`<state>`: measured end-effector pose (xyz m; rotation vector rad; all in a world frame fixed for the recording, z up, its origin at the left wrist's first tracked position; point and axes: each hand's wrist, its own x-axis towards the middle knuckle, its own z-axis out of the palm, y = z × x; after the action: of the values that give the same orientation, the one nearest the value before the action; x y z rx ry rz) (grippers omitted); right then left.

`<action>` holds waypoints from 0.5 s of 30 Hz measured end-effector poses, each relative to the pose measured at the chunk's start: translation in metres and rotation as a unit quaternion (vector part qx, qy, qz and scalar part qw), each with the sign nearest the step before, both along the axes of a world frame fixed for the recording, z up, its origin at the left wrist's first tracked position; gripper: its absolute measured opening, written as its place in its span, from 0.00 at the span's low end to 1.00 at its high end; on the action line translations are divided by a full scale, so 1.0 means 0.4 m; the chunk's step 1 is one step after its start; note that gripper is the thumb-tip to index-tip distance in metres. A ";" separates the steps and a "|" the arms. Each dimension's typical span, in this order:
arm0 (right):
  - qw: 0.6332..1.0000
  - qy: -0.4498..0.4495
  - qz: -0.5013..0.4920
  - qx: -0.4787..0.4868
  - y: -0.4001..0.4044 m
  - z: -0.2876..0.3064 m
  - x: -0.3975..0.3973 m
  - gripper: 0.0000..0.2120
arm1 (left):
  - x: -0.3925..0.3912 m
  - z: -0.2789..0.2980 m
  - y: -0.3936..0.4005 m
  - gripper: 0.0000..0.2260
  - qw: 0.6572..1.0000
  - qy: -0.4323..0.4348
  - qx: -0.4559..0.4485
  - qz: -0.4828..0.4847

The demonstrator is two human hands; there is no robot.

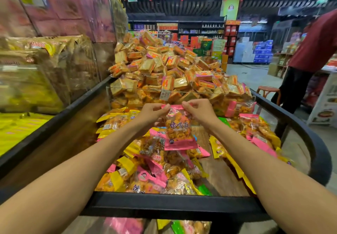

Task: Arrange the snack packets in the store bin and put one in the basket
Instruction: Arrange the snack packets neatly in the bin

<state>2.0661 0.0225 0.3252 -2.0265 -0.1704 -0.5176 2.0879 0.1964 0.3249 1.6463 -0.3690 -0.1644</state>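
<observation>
Both hands pinch pink snack packet (pixel 177 128) by its top seal, L hand (pixel 152 111) & R hand (pixel 197 110) level; long axis hangs below fingers, over store bin (pixel 175 203). Basket unseen.

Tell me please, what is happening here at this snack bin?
A person stands at a store bin full of snack packets. Both hands hold one pink-edged snack packet up by its top seal: the left hand pinches the left corner, the right hand the right corner. It hangs above the loose pink and yellow packets. No basket is visible.
</observation>
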 end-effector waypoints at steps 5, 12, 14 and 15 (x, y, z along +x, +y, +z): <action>0.997 0.023 0.034 0.069 0.008 0.011 -0.012 0.16 | 0.002 -0.001 0.006 0.10 0.998 -0.012 0.000 0.054; 0.998 -0.001 -0.004 0.057 -0.002 0.005 -0.003 0.12 | 0.001 0.008 0.007 0.10 0.999 -0.006 -0.009 0.033; 0.998 0.011 0.006 0.063 0.000 0.004 0.001 0.14 | 0.001 0.008 0.008 0.10 0.999 -0.015 -0.005 0.046; 0.997 0.022 0.018 0.069 0.003 0.004 0.002 0.13 | 0.001 0.007 0.008 0.10 0.998 -0.018 -0.003 0.055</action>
<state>2.0668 0.0235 0.3268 -1.8949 -0.1405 -0.4484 2.0883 0.1998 0.3278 1.6608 -0.3051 -0.0526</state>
